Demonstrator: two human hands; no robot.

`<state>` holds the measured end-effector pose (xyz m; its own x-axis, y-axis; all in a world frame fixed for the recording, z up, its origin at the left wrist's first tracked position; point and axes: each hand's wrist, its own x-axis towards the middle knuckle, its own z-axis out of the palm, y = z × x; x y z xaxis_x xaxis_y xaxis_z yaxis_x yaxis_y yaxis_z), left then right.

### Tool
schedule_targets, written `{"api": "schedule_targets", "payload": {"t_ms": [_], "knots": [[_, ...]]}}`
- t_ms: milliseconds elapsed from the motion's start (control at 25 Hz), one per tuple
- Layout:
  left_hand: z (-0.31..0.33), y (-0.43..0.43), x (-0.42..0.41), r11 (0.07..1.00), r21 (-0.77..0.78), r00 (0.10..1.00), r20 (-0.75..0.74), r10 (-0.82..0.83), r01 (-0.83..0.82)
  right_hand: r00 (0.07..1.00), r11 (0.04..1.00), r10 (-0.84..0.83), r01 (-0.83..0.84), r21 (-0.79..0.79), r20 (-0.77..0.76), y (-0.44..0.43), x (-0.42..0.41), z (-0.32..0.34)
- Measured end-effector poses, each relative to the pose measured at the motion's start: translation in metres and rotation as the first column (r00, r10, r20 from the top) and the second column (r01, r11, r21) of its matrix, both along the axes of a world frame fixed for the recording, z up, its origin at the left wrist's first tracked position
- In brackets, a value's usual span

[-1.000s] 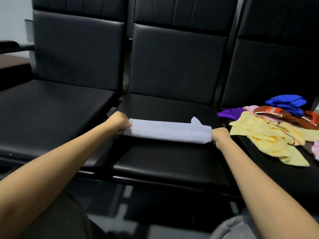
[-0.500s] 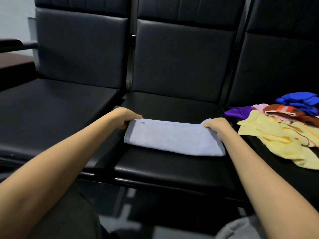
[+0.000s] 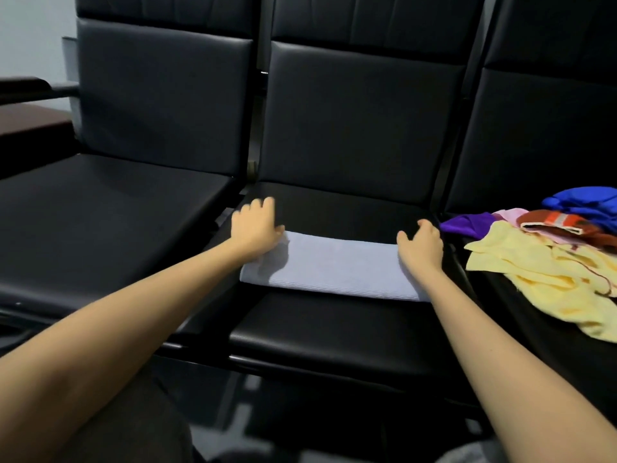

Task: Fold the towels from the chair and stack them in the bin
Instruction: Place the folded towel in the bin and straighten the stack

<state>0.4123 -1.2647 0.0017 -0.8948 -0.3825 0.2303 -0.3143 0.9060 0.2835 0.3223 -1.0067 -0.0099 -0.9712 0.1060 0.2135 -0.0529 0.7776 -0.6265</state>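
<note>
Left arm: bare, coming in from the lower left, forearm almost straight, crossing the gap between the left seat [image 3: 100,228] and the middle seat [image 3: 334,329].
Left hand [image 3: 255,228]: palm down on the left end of the towel [image 3: 334,267]. Fingers are spread and point away from the person, with the tips past the towel's far edge, a little blurred.
Left grip: apart, with straight fingers clamped on nothing.
Right arm: bare, rising from the lower right, with the wrist over the towel's near right corner.
Right hand [image 3: 421,244]: palm down on the towel's right end. Fingers are loosely bent and the thumb points left, toward the other hand.
Right grip: apart, curled round nothing. I cannot tell whether the fingertips touch the seat.
Towel: pale lilac-blue, folded into a long flat band, lying side to side across the middle seat with one hand on each end.
Pile [image 3: 547,242]: loose towels on the right seat [image 3: 507,315], near the right hand but apart from it. The yellow towel [image 3: 527,272] is in front, the purple towel [image 3: 467,223] is nearest the hand, and the blue towel [image 3: 587,202] is at the back.
</note>
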Motion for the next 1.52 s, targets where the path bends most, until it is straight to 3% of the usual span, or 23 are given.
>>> {"api": "schedule_targets", "payload": {"t_ms": [40, 120, 200, 280, 400, 480, 560, 680, 760, 840, 960, 1040, 1120, 1160, 1240, 1280, 1360, 1480, 1520], "knots": [[0.002, 0.007, -0.004, 0.990, -0.043, 0.987, -0.072, -0.141, 0.138, 0.998, 0.998, 0.022, -0.018, 0.056, -0.059, -0.006, 0.005, 0.007], [0.001, 0.029, -0.013, 0.891, 0.078, 0.893, -0.087, -0.442, 0.448, 0.991, 0.993, 0.087, -0.078, 0.094, -0.097, -0.021, 0.018, 0.022], [-0.010, 0.052, -0.027, 0.811, 0.169, 0.804, 0.121, -0.582, 0.561, 0.987, 0.984, 0.157, -0.156, 0.086, -0.011, -0.039, 0.032, 0.030], [-0.024, 0.064, -0.036, 0.855, 0.076, 0.775, 0.389, -0.499, 0.513, 0.940, 0.949, 0.245, -0.283, 0.140, 0.239, -0.056, 0.049, 0.032], [-0.026, 0.083, -0.038, 0.957, -0.061, 0.858, 0.462, -0.225, 0.284, 0.771, 0.921, 0.240, -0.374, 0.114, 0.590, -0.061, 0.070, 0.034], [-0.019, 0.094, -0.036, 0.982, -0.067, 0.907, 0.399, -0.134, 0.175, 0.717, 0.965, 0.194, -0.264, 0.003, 0.670, -0.054, 0.065, 0.032], [-0.008, 0.088, -0.040, 0.982, -0.003, 0.930, 0.321, -0.180, 0.191, 0.713, 0.994, 0.104, -0.087, -0.060, 0.693, -0.043, 0.051, 0.029], [0.011, 0.062, -0.041, 0.931, 0.341, 0.917, 0.316, -0.243, 0.130, 0.782, 0.995, 0.024, 0.041, -0.090, 0.623, -0.024, 0.039, 0.023], [0.017, 0.050, -0.040, 0.818, 0.573, 0.921, 0.340, -0.192, -0.041, 0.747, 0.980, 0.102, 0.038, -0.195, 0.657, -0.018, 0.039, 0.021], [0.020, 0.043, -0.038, 0.723, 0.667, 0.904, 0.403, -0.145, -0.182, 0.683, 0.956, 0.177, 0.051, -0.288, 0.709, -0.015, 0.043, 0.021], [0.027, 0.034, -0.039, 0.521, 0.817, 0.913, 0.376, -0.159, -0.245, 0.685, 0.942, 0.206, 0.054, -0.331, 0.698, -0.010, 0.039, 0.031], [0.035, 0.032, -0.039, 0.256, 0.952, 0.956, 0.223, -0.193, -0.170, 0.730, 0.854, 0.315, 0.062, -0.517, 0.606, -0.006, 0.033, 0.043], [0.048, 0.034, -0.038, -0.018, 0.998, 0.985, -0.056, -0.164, 0.054, 0.831, 0.622, 0.413, 0.040, -0.782, 0.372, -0.006, 0.026, 0.057], [0.055, 0.035, -0.040, -0.086, 0.978, 0.971, -0.200, -0.134, 0.189, 0.884, 0.512, 0.411, -0.023, -0.859, 0.221, -0.007, 0.023, 0.065], [0.063, 0.041, -0.042, -0.152, 0.916, 0.915, -0.389, -0.103, 0.372, 0.925, 0.392, 0.379, -0.154, -0.907, 0.007, -0.009, 0.017, 0.072], [0.061, 0.042, -0.043, -0.159, 0.907, 0.906, -0.408, -0.110, 0.390, 0.930, 0.373, 0.368, -0.161, -0.914, -0.013, -0.008, 0.014, 0.071], [0.042, 0.040, -0.043, -0.063, 0.949, 0.934, -0.314, -0.168, 0.308, 0.915, 0.417, 0.372, -0.015, -0.909, 0.156, -0.007, 0.013, 0.062], [0.003, 0.026, -0.039, 0.374, 0.926, 0.960, 0.057, -0.272, 0.051, 0.706, 0.748, 0.384, 0.140, -0.649, 0.595, -0.006, 0.022, 0.035], [-0.002, 0.023, -0.037, 0.449, 0.893, 0.952, 0.127, -0.278, 0.012, 0.637, 0.836, 0.357, 0.110, -0.538, 0.684, -0.005, 0.024, 0.030]]}}
